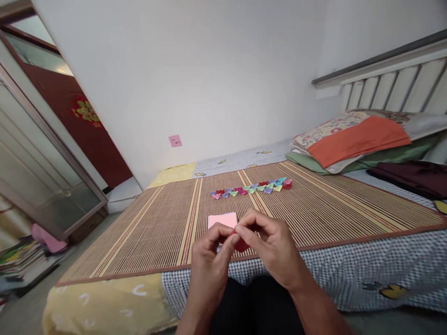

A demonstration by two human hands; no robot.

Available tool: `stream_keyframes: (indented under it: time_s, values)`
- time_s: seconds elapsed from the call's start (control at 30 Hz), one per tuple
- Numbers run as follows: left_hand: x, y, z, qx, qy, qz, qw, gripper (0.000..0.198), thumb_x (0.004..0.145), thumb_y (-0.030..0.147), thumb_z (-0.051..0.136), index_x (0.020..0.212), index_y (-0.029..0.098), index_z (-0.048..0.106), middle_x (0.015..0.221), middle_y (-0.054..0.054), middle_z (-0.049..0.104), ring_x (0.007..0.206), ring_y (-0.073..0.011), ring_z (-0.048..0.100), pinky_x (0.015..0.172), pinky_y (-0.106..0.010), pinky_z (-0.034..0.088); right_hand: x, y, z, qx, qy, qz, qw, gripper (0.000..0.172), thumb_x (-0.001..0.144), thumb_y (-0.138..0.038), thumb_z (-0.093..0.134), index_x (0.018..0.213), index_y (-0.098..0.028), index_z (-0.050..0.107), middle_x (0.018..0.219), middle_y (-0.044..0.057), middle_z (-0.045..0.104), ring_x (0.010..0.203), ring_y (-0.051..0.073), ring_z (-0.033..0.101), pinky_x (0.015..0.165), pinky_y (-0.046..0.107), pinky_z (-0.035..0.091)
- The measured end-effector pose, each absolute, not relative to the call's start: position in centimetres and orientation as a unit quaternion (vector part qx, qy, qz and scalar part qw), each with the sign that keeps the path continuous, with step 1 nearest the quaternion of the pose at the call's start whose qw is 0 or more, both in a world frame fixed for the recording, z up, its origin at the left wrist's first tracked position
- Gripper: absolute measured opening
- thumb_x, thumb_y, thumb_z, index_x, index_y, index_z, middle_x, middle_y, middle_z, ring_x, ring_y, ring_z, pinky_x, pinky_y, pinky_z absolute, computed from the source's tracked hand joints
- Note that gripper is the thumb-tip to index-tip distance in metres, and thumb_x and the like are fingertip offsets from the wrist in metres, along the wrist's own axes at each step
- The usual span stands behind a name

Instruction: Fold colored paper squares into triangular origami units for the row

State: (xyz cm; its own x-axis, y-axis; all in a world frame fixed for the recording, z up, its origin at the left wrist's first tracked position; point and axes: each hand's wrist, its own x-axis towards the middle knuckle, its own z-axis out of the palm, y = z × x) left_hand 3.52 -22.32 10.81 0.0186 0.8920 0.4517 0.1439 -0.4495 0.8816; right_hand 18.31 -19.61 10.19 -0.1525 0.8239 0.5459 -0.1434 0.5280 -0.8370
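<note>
Both my hands meet over the front edge of a striped bamboo mat (139, 232) on a bed. My left hand (209, 260) and my right hand (272, 246) pinch a small red folded paper piece (240, 244) between their fingertips. Just beyond them a pink square paper sheet (221, 218) lies flat on the mat. Farther back, a row of several small folded paper pieces (251, 187) in pink, purple, green, blue and red lies across the mat.
Pillows (356, 137) and a dark folded cloth (412, 177) lie at the right by the headboard. A white wall with a pink note (175, 140) stands behind. A glass door (38, 186) and a stack of books (21, 260) are at the left.
</note>
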Motion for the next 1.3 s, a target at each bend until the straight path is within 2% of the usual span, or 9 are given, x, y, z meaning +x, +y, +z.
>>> stream_keyframes:
  time_s: [0.2, 0.3, 0.43, 0.67, 0.83, 0.97, 1.1, 1.23, 1.3]
  values:
    - [3.3, -21.8, 10.4, 0.553, 0.399, 0.623, 0.382, 0.017, 0.089, 0.029, 0.073, 0.076, 0.018, 0.074, 0.073, -0.001, 0.071, 0.070, -0.0131, 0.063, 0.070, -0.023, 0.049, 18.9, -19.3, 10.1, -0.270, -0.648, 0.434, 0.564, 0.027, 0.099, -0.039, 0.058, 0.084, -0.019, 0.067, 0.080, 0.001, 0.066, 0.077, 0.016, 0.062, 0.070, 0.027, 0.049]
    - [3.3, -21.6, 9.9, 0.526, 0.389, 0.639, 0.405, 0.017, 0.089, 0.029, 0.074, 0.077, 0.017, 0.074, 0.074, -0.001, 0.071, 0.071, -0.0126, 0.062, 0.072, -0.022, 0.049, 19.1, -19.3, 9.7, -0.315, -0.673, 0.392, 0.542, 0.025, 0.097, -0.035, 0.061, 0.079, -0.019, 0.066, 0.072, -0.001, 0.062, 0.067, 0.014, 0.054, 0.063, 0.026, 0.043]
    - [3.2, -21.4, 9.9, 0.519, 0.386, 0.615, 0.451, 0.019, 0.086, 0.031, 0.076, 0.078, 0.015, 0.073, 0.073, -0.001, 0.069, 0.070, -0.0124, 0.061, 0.071, -0.023, 0.049, 19.3, -19.4, 9.5, -0.336, -0.695, 0.351, 0.529, 0.025, 0.099, -0.030, 0.055, 0.079, -0.019, 0.064, 0.068, -0.003, 0.056, 0.061, 0.013, 0.046, 0.056, 0.027, 0.035]
    - [2.7, -21.5, 10.8, 0.585, 0.428, 0.542, 0.425, 0.023, 0.087, 0.034, 0.074, 0.075, 0.015, 0.068, 0.068, 0.000, 0.062, 0.065, -0.0116, 0.054, 0.063, -0.023, 0.044, 20.0, -19.5, 10.6, -0.320, -0.754, 0.321, 0.475, 0.022, 0.098, -0.020, 0.052, 0.078, -0.019, 0.060, 0.072, -0.003, 0.058, 0.068, 0.013, 0.052, 0.063, 0.027, 0.039]
    - [2.3, -21.7, 10.4, 0.649, 0.421, 0.454, 0.442, 0.028, 0.091, 0.038, 0.069, 0.074, 0.016, 0.064, 0.069, 0.000, 0.058, 0.066, -0.0129, 0.050, 0.063, -0.025, 0.041, 20.3, -19.3, 10.2, -0.303, -0.729, 0.370, 0.490, 0.023, 0.097, -0.024, 0.057, 0.075, -0.019, 0.059, 0.069, -0.004, 0.055, 0.066, 0.012, 0.050, 0.062, 0.026, 0.040]
    - [2.8, -21.9, 9.9, 0.607, 0.410, 0.530, 0.427, 0.027, 0.089, 0.036, 0.071, 0.073, 0.016, 0.063, 0.068, 0.001, 0.058, 0.065, -0.0121, 0.050, 0.062, -0.024, 0.040, 20.4, -19.2, 9.9, -0.301, -0.684, 0.407, 0.525, 0.028, 0.098, -0.035, 0.059, 0.076, -0.018, 0.061, 0.067, -0.003, 0.055, 0.062, 0.012, 0.049, 0.058, 0.025, 0.040]
    - [3.6, -22.0, 9.8, 0.556, 0.406, 0.601, 0.405, 0.027, 0.090, 0.034, 0.071, 0.072, 0.016, 0.064, 0.066, 0.002, 0.058, 0.063, -0.0103, 0.049, 0.061, -0.022, 0.039, 20.2, -19.5, 10.0, -0.297, -0.696, 0.403, 0.514, 0.019, 0.093, -0.031, 0.066, 0.079, -0.018, 0.066, 0.072, -0.002, 0.061, 0.066, 0.012, 0.054, 0.061, 0.024, 0.043]
    - [3.9, -22.2, 10.0, 0.549, 0.399, 0.590, 0.437, 0.024, 0.084, 0.032, 0.077, 0.071, 0.015, 0.067, 0.066, 0.001, 0.062, 0.061, -0.0096, 0.049, 0.058, -0.020, 0.039, 20.1, -19.6, 9.8, -0.310, -0.694, 0.358, 0.543, 0.022, 0.097, -0.027, 0.060, 0.077, -0.019, 0.065, 0.069, -0.003, 0.061, 0.064, 0.012, 0.054, 0.060, 0.024, 0.042]
    - [4.0, -22.1, 9.9, 0.542, 0.394, 0.588, 0.452, 0.023, 0.083, 0.030, 0.079, 0.071, 0.015, 0.067, 0.065, 0.001, 0.063, 0.061, -0.0095, 0.050, 0.057, -0.020, 0.038, 20.0, -19.5, 9.6, -0.309, -0.676, 0.371, 0.556, 0.014, 0.096, -0.028, 0.063, 0.086, -0.020, 0.068, 0.076, -0.002, 0.066, 0.069, 0.013, 0.059, 0.063, 0.025, 0.046]
